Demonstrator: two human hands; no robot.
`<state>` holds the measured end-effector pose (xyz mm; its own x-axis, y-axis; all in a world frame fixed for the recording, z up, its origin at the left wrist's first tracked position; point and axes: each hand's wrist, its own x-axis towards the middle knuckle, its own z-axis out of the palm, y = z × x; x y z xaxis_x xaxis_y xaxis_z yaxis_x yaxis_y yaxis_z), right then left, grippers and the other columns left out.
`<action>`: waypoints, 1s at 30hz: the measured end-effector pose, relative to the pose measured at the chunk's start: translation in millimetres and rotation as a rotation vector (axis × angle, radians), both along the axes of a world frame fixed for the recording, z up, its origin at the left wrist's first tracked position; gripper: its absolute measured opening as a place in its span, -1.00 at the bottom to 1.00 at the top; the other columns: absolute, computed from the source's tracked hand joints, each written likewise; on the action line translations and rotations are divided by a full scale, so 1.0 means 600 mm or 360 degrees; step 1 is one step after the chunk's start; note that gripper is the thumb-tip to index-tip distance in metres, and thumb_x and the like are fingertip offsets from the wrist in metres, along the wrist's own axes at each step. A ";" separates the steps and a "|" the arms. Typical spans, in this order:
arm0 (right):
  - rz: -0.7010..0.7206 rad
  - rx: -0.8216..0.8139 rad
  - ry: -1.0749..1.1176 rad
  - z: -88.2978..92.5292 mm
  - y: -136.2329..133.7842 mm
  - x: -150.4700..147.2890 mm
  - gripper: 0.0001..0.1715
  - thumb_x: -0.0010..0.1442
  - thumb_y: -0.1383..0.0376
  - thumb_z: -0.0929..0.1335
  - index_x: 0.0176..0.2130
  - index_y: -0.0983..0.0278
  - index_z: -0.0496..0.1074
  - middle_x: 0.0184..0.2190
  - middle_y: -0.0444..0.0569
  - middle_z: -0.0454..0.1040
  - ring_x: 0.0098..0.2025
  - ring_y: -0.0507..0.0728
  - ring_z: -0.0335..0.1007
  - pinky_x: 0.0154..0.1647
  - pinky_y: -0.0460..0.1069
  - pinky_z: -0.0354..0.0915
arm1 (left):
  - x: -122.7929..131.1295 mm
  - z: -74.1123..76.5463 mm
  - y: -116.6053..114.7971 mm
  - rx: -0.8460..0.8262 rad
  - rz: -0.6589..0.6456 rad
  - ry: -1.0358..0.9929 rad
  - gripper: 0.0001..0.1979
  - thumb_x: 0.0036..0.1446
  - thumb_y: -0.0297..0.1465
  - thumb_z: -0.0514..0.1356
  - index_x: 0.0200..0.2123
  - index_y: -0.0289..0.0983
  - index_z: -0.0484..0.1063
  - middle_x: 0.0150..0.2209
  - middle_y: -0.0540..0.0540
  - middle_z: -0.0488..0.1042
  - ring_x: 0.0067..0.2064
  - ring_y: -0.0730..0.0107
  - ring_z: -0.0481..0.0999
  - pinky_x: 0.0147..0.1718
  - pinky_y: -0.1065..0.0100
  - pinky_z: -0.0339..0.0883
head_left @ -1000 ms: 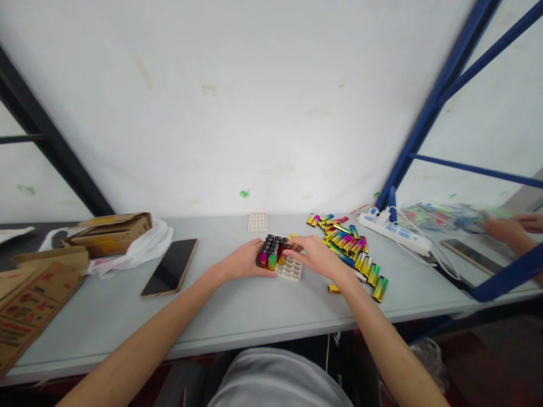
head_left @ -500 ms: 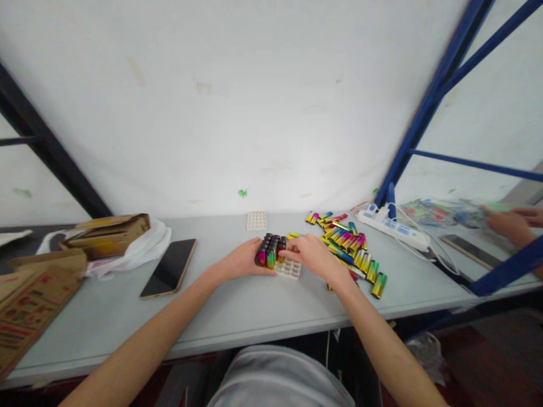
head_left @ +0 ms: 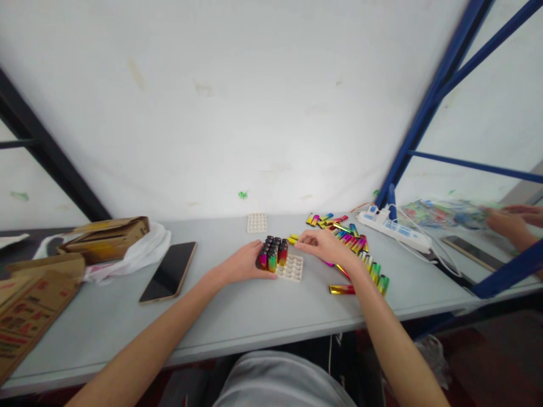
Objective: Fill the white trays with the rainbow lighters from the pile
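My left hand wraps around the left side of a pale tray, its thumb along the front edge. Shiny, multicoloured lighters with black tops stand upright in the tray's left part, while hollow cells show on its right. Just right of the tray, my right hand hovers with bent fingers a little apart and nothing visible in them. Its fingertips are close to a yellow lighter lying behind the tray. Partly hidden by that hand and forearm is a loose heap of lighters.
A second pale tray lies near the wall. To the left are a phone, a white plastic bag and cardboard boxes. A power strip and blue frame post stand right; beyond is another person's hand.
My right hand has moved from the tray rightward, away from the standing lighters. A red-gold lighter now shows below my right wrist. My left hand stays at the tray.
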<state>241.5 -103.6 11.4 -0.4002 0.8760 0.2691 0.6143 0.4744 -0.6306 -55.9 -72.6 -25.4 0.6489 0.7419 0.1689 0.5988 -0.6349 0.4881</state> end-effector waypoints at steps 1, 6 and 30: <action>-0.0070 0.0061 -0.0041 -0.001 0.004 0.011 -0.67 0.40 0.09 0.42 -0.19 0.30 0.63 -0.32 -0.01 0.68 -0.31 0.14 0.55 -0.21 -0.02 0.35 | 0.000 0.000 0.000 0.0001 0.0006 0.0012 -0.28 -0.06 0.09 0.48 0.00 -0.30 0.51 -0.06 -0.26 0.53 0.02 -0.16 0.55 0.12 -0.02 0.43; -0.0432 0.0255 -0.0358 -0.013 0.056 0.069 -0.82 0.41 0.33 0.38 -0.10 0.35 0.61 -0.13 0.14 0.68 -0.09 0.22 0.60 0.02 0.07 0.39 | 0.001 -0.001 0.003 0.0007 -0.0001 -0.0013 -0.29 -0.11 0.15 0.47 -0.05 -0.23 0.51 -0.07 -0.22 0.53 0.01 -0.17 0.56 0.10 -0.02 0.45; -0.0301 0.0178 -0.0947 -0.027 0.141 0.065 -0.60 0.51 0.22 0.28 0.09 0.28 0.64 0.11 0.14 0.65 0.15 0.22 0.56 0.24 -0.02 0.29 | -0.002 -0.003 0.001 0.0029 -0.0011 0.0011 -0.27 -0.03 0.12 0.47 0.05 -0.24 0.49 -0.01 -0.21 0.55 0.03 -0.08 0.56 0.13 0.01 0.44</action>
